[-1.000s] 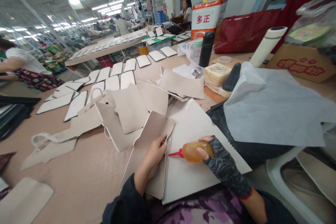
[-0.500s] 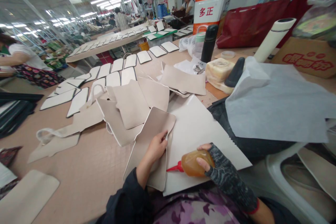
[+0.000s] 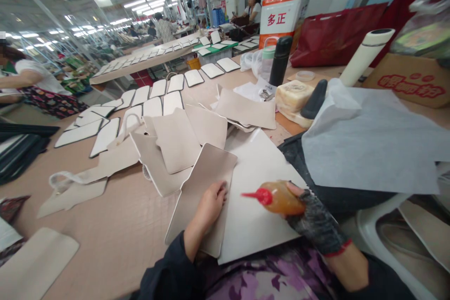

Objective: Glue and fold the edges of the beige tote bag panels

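Note:
My left hand (image 3: 208, 205) rests with curled fingers on a beige fabric panel (image 3: 204, 183), pinning it against a white board (image 3: 256, 187) at the table's near edge. In a grey fingerless glove, my right hand (image 3: 309, 218) grips an amber glue bottle (image 3: 281, 198); its red nozzle points left and hangs above the board, clear of the panel. More beige panels (image 3: 176, 143) lie fanned out just beyond the one I hold.
Rows of white-edged panels (image 3: 140, 103) cover the long tan table (image 3: 116, 225). To the right lie white tissue sheets (image 3: 372, 136), a black flask (image 3: 280, 59), a white tube (image 3: 363, 56), a red bag (image 3: 333, 33) and a glue can (image 3: 283, 11). Other people work at the left and at the far table.
My right hand has lifted the glue bottle up and to the right, away from the panel's edge. My left hand has flattened onto the panel.

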`<act>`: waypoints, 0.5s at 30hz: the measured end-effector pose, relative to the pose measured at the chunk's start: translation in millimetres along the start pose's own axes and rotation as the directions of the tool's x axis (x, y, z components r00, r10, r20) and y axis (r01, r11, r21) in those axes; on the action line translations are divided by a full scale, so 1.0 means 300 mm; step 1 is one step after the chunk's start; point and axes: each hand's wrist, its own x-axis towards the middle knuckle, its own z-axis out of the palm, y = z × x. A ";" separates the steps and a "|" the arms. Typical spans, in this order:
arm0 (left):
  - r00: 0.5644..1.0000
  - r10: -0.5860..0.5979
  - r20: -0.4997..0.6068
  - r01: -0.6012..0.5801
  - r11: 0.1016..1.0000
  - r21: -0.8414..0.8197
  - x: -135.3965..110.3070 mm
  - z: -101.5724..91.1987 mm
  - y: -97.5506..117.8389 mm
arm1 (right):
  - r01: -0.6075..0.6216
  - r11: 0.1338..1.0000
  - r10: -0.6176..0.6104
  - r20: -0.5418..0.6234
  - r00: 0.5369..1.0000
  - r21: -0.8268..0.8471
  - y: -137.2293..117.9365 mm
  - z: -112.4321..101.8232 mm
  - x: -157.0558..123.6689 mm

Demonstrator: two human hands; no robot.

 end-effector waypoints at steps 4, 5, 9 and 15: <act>0.989 0.144 0.046 -0.148 0.980 0.134 -0.062 -0.014 0.022 | -0.318 0.812 0.243 0.211 0.947 0.490 0.037 0.018 0.058; 0.984 0.164 0.067 -0.173 0.972 0.158 -0.083 -0.024 0.033 | -0.377 0.725 0.279 0.254 0.926 0.577 0.046 0.029 0.067; 0.951 0.302 -0.070 -0.263 0.904 0.336 -0.165 -0.107 0.070 | -0.458 0.566 0.362 0.292 0.885 0.685 0.082 0.059 0.084; 0.892 0.073 -0.445 0.131 0.903 0.410 -0.245 -0.254 0.028 | -0.649 0.573 0.510 0.403 0.760 0.500 0.223 0.040 0.147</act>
